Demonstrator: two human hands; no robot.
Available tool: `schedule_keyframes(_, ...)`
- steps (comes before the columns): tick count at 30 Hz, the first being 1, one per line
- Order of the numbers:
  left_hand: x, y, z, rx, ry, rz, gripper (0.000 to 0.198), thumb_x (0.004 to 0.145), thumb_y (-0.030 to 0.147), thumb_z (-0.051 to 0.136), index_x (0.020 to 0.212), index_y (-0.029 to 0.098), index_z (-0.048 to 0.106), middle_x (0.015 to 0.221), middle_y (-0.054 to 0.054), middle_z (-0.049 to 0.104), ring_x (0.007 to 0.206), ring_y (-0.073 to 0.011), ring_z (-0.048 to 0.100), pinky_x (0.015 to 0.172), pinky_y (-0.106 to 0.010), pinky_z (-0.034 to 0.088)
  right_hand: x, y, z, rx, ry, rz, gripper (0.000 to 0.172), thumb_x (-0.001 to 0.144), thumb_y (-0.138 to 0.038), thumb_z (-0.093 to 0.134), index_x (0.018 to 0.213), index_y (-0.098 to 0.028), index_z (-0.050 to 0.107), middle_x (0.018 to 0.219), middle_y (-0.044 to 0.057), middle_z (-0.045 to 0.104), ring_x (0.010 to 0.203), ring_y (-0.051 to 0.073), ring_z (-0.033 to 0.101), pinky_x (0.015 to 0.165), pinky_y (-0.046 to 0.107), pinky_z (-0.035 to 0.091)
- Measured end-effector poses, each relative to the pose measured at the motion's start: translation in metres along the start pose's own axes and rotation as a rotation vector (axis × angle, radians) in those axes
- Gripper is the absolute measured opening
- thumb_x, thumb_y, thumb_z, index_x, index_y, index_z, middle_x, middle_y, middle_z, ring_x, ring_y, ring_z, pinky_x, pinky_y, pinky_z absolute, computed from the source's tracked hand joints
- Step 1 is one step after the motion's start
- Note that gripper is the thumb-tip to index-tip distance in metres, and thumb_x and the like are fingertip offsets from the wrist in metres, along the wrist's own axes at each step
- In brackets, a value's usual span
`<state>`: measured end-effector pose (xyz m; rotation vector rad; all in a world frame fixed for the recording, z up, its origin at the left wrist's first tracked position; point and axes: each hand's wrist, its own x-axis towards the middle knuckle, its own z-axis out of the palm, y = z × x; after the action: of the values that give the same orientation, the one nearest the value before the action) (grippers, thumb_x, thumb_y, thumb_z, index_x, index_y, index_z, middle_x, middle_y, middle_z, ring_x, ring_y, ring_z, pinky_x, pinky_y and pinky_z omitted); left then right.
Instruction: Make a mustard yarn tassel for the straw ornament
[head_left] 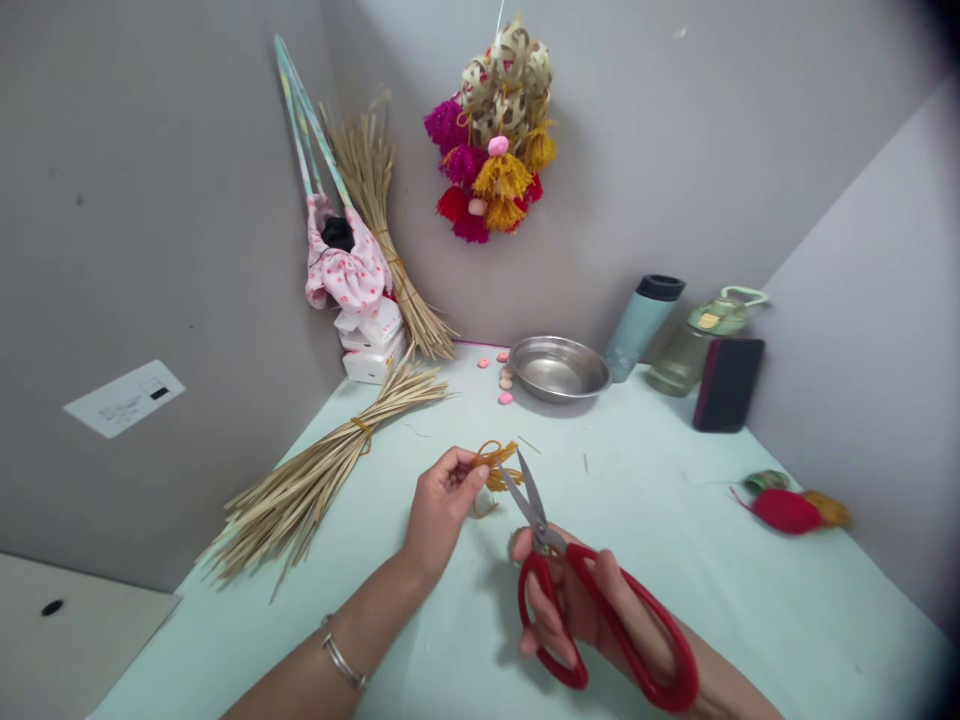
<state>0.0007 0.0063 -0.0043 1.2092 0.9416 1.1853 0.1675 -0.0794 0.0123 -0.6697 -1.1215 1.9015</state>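
Note:
My left hand [442,505] pinches a small bundle of mustard-yellow yarn [496,466] above the pale green table [660,560]. My right hand [581,610] grips red-handled scissors [559,570], fingers through the loops. The steel blades are parted and point up toward the yarn, with their tips right beside it. A metal bangle sits on my left wrist.
A tied bundle of dry straw [322,475] lies to the left. A steel bowl [559,367], pink beads [505,385], a tumbler [643,325], a bottle [694,345] and a dark case [726,383] stand at the back. Red and yellow yarn [795,510] lies right. A tassel ornament [496,140] hangs on the wall.

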Motion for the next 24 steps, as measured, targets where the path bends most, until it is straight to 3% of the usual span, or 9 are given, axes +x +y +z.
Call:
schedule_keyframes(7,-0.009,-0.004,0.004,0.188,-0.073,0.233,0.008,0.083,0.025,0.062,0.082,0.020,0.067,0.076,-0.002,0.054,0.070,-0.0143,0.047,0.070,-0.026,0.037,0.002,-0.001,-0.002,0.115,0.069,0.016,0.066,0.086,-0.073,0.033,0.122,-0.019,0.043,0.071,-0.001,0.050,0.050,0.010,0.041,0.062,0.034,0.048)
schedule_keyframes(11,-0.013,-0.005,0.004,0.157,-0.137,0.248,0.009,0.082,0.023,0.062,0.084,0.020,0.071,0.079,-0.004,0.055,0.071,-0.0155,0.047,0.070,-0.027,0.036,0.003,0.000,-0.005,0.197,0.123,0.035,0.066,0.083,-0.076,0.035,0.113,-0.019,0.050,0.067,-0.002,0.051,0.046,0.009,0.040,0.060,0.034,0.050)
schedule_keyframes(15,-0.015,-0.004,0.004,0.195,-0.168,0.265,0.010,0.082,0.022,0.063,0.086,0.021,0.071,0.078,-0.004,0.055,0.072,-0.0158,0.048,0.072,-0.027,0.036,0.006,0.008,-0.014,0.237,0.214,0.002,0.065,0.082,-0.077,0.035,0.097,-0.018,0.057,0.055,-0.007,0.044,0.035,0.003,0.024,0.050,0.028,0.049)
schedule_keyframes(19,-0.010,-0.005,0.005,0.134,-0.162,0.125,0.011,0.083,0.029,0.063,0.081,0.019,0.068,0.075,-0.003,0.056,0.071,-0.0140,0.048,0.070,-0.026,0.037,0.008,0.006,-0.018,0.126,0.284,-0.085,0.056,0.085,-0.071,0.041,0.100,-0.019,0.056,0.050,-0.011,0.036,0.031,0.001,0.014,0.038,0.021,0.039)
schedule_keyframes(22,-0.003,-0.006,0.003,-0.106,-0.162,-0.099,0.019,0.082,0.036,0.065,0.082,0.017,0.063,0.069,0.001,0.053,0.062,-0.0098,0.045,0.064,-0.023,0.036,0.001,-0.009,-0.020,-0.175,0.430,-0.090,0.048,0.087,-0.064,0.047,0.107,-0.020,0.050,0.049,-0.010,0.042,0.033,0.005,0.027,0.042,0.024,0.039)
schedule_keyframes(24,0.002,-0.007,0.001,-0.304,-0.183,-0.205,0.022,0.081,0.038,0.066,0.084,0.017,0.061,0.070,0.002,0.052,0.061,-0.0078,0.045,0.062,-0.021,0.036,-0.007,-0.022,-0.028,-0.521,0.633,0.000,0.043,0.084,-0.058,0.057,0.108,-0.023,0.048,0.053,-0.005,0.050,0.043,0.013,0.044,0.041,0.023,0.034)
